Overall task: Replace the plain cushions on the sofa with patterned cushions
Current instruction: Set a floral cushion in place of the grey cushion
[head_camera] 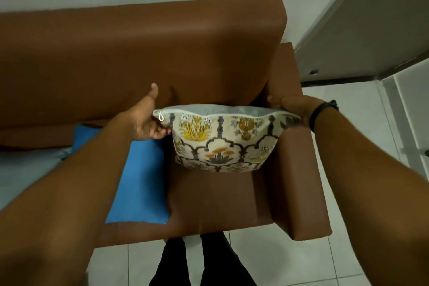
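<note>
- Left hand (148, 123) has the top-left corner of the patterned cushion (222, 144) pinched right by the zipper pull, fingers curled under and thumb sticking up loose. Right hand (290, 107) is closed over the top-right corner, knuckles close to the armrest (299, 169).
- The cushion hangs between the two hands over the right end of the brown sofa (139, 42), zipper edge up, printed side facing the camera. I can't tell if its bottom is touching the seat yet or just hovering.
- Plain blue cushion (137, 174) is lying flat on the seat just left of it, so that one looks to be out of its spot but not off the sofa yet. There's a pale grey one (27, 169) further left too, partly cut off by the arm.
- For doing this bit well, I'd say: lower it straight down into the corner where the backrest meets the armrest, then tip the top back so it leans rather than flops forward.
- Keep both corners level so the pattern sits square.
- Probably worth flipping it so the zipper ends up at the bottom, looks tidier.
- Let go only once it's propped, then give the top a pat to plump it.
</note>
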Motion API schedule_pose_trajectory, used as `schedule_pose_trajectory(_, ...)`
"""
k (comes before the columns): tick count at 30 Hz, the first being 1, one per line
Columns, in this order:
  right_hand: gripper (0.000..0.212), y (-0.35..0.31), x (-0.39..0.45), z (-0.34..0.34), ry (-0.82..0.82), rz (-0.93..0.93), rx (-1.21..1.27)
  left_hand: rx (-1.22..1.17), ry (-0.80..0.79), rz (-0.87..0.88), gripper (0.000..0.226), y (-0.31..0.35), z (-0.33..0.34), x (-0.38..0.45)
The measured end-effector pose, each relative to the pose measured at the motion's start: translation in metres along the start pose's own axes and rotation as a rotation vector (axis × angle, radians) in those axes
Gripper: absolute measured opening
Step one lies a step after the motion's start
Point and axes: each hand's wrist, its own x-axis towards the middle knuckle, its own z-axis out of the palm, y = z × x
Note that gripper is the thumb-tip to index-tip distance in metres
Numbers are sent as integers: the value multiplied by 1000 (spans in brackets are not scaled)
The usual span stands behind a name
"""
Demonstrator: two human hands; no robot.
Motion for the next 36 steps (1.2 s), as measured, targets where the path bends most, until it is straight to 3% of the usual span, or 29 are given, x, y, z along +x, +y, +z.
schedule_pose_trajectory(4,59,-11,34,14,110,81,193,-61,24,110,102,15,17,21)
schedule_pose_trajectory(7,42,-20,48,24,169,-49,266,-63,88,222,86,20,36,27)
schedule_pose_trajectory(9,34,-23,53,29,196,-150,264,-60,133,269,90,18,42,31)
schedule_pose_trajectory(12,49,-19,55,33,228,-253,266,-81,201,348,71,10,44,39)
schedule_pose_trajectory(15,49,-9,49,35,264,-317,290,-103,212,414,43,-1,43,44)
schedule_pose_trajectory(18,40,8,44,41,321,-352,348,-70,258,437,35,-14,45,55)
schedule_pose_trajectory(23,22,15,39,46,335,-403,397,-42,557,469,19,-9,50,68)
schedule_pose_trajectory(28,35,9,37,35,388,-432,387,-39,624,593,8,-4,52,57)
schedule_pose_trajectory(30,41,4,41,34,396,-395,301,18,625,567,10,-3,56,55)
schedule_pose_trajectory(32,52,1,42,37,456,-380,185,141,716,618,26,-8,62,52)
schedule_pose_trajectory(34,69,7,38,48,635,-503,40,433,922,881,43,-24,73,51)
schedule_pose_trajectory(36,79,27,30,73,790,-739,-284,837,958,1154,55,-46,91,49)
